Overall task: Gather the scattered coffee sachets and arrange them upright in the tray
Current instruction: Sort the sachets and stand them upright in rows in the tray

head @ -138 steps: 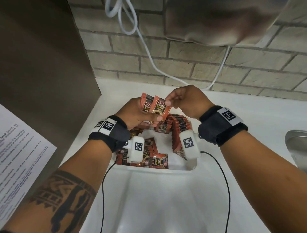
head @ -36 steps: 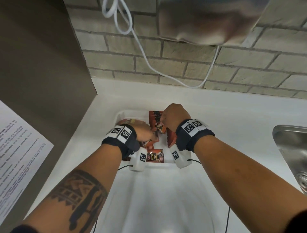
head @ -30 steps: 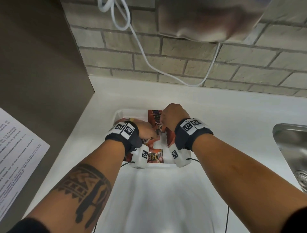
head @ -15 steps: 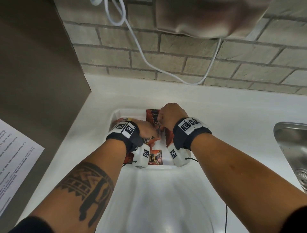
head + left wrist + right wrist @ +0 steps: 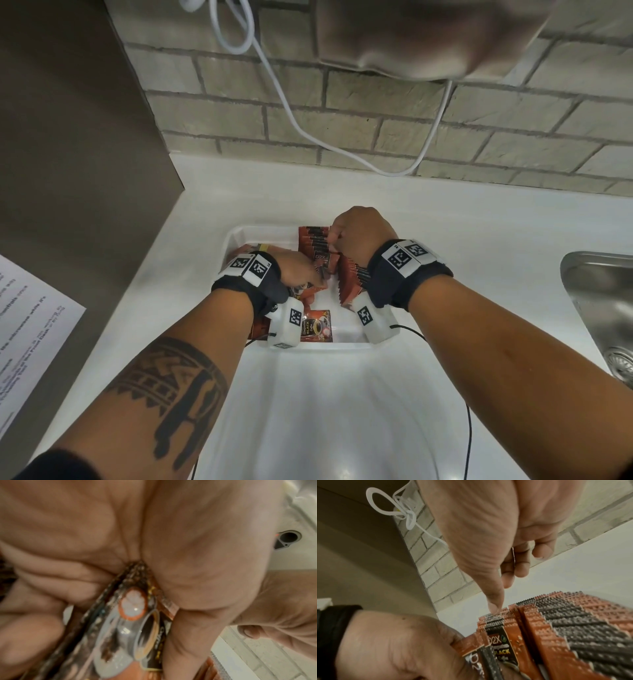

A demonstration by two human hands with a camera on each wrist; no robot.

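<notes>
A white tray (image 5: 322,346) sits on the counter and holds orange-and-black coffee sachets. A row of upright sachets (image 5: 314,244) fills its right side, seen close in the right wrist view as upright sachets (image 5: 573,628). My left hand (image 5: 317,278) is down in the tray and grips a few sachets (image 5: 133,615) between thumb and fingers, set against the row's near end. My right hand (image 5: 334,240) hovers over the row with its fingers curled. Its thumb tip (image 5: 494,607) presses on the sachets' top edges. One loose sachet (image 5: 317,325) lies flat near the tray's front.
A steel sink (image 5: 599,308) lies at the right. On the left a brown panel (image 5: 68,171) stands with a printed sheet (image 5: 27,342) on it. A white cable (image 5: 301,133) hangs on the brick wall behind. White counter surrounds the tray.
Both hands, held above the tray with sachets 4.6 s ago, are now down in it at the row. Over the last second they have barely moved.
</notes>
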